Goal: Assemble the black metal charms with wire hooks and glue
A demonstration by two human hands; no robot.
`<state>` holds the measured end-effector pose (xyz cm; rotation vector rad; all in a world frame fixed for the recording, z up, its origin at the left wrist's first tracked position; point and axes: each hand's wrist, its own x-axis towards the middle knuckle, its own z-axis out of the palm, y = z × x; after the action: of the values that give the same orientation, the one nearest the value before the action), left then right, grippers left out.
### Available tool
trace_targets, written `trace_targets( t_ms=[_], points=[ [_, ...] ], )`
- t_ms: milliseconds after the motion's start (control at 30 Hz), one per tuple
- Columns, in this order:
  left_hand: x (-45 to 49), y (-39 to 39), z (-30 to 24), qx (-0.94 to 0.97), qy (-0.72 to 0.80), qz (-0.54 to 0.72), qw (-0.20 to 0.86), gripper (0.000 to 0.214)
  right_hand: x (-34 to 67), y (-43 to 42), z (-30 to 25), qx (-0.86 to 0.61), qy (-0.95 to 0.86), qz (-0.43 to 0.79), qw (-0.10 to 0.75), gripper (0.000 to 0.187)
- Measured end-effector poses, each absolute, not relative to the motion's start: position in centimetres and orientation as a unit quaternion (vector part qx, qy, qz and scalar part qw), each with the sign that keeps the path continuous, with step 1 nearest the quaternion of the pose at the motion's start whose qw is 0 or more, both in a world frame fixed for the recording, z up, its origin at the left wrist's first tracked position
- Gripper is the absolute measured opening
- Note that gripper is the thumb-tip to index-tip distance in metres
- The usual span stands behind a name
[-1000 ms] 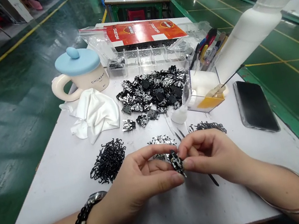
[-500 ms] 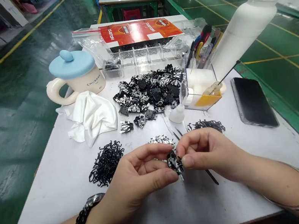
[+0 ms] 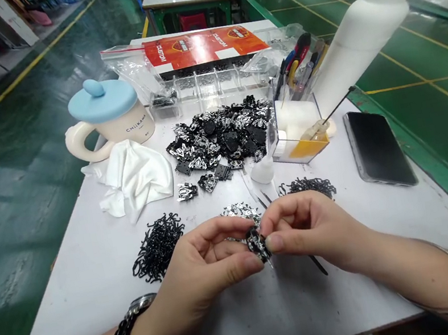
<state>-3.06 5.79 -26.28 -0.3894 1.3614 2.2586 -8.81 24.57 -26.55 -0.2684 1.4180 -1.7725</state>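
My left hand [image 3: 209, 256] and my right hand [image 3: 308, 228] meet over the white table, pinching a small black-and-silver metal part [image 3: 258, 245] between their fingertips. The fingers hide much of the part. Just beyond my fingers lies a small heap of silver pieces [image 3: 238, 210]. A tangle of black wire clips [image 3: 158, 248] sits left of my left hand, and a smaller one [image 3: 308, 189] sits beyond my right hand. Farther off is a large pile of black-and-silver parts [image 3: 218, 136]. A slim dark tool tip [image 3: 318, 266] shows below my right hand.
Beyond the parts stand a blue-lidded mug [image 3: 106, 113], a white cloth [image 3: 133, 178], a clear compartment tray [image 3: 209, 84], a clear holder of pliers [image 3: 297, 68], a white bottle [image 3: 360, 31] and a black phone [image 3: 379, 149]. Green floor lies past the table edges.
The whole scene has drifted slightly in view as my head moves. Both hands keep their grip on the small part, which has turned a little between my fingers.
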Motion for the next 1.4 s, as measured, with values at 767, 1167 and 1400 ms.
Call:
trace_targets(
  t_ms=[767, 1167, 1400],
  points=[
    [-3.1, 5.9, -26.1, -0.149, 0.504, 0.811, 0.256, 0.029, -9.2, 24.7, -26.0, -0.111, 0.586, -0.67, 0.442, 0.012],
    [-2.9, 5.9, -26.3, -0.159, 0.518, 0.805, 0.243, 0.026, -8.9, 24.9, -25.2, -0.121, 0.652, -0.63, 0.405, 0.015],
    [-3.0, 6.0, -26.4, -0.163, 0.519, 0.803, 0.241, 0.026, -8.4, 25.2, -25.0, -0.131, 0.692, -0.603, 0.374, 0.016]
  ],
)
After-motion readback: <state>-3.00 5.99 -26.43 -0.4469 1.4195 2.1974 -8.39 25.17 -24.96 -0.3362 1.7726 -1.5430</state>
